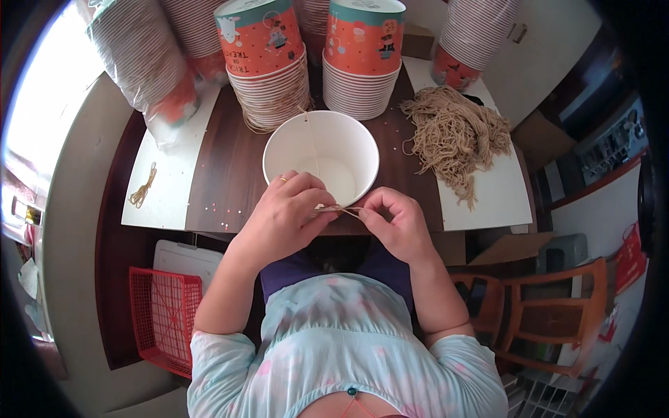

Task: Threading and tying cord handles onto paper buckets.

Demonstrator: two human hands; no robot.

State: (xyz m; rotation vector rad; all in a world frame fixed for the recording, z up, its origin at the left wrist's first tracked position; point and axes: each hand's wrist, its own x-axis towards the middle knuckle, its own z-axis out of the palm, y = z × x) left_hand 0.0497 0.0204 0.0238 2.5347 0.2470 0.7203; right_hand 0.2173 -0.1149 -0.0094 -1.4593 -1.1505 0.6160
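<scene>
A white paper bucket (289, 150) stands at the table's near edge with its open mouth toward me. One strand of tan string runs down inside it from a small hole in the far rim. My left hand (287, 214) pinches the string (354, 210) at the near rim, thumb against the fingers. Just to its right, my right hand (396, 226) grips the string's other part between thumb and forefinger. The string crosses between my fingertips close to the rim. Whether it is knotted there, I cannot tell.
Printed orange-and-teal buckets stand in stacks (258, 45) behind, one wound with string; others are in clear plastic (136, 59). A tan string heap (460, 132) lies right, a small string bundle (143, 187) left. Below are a red basket (166, 317) and a wooden chair (550, 320).
</scene>
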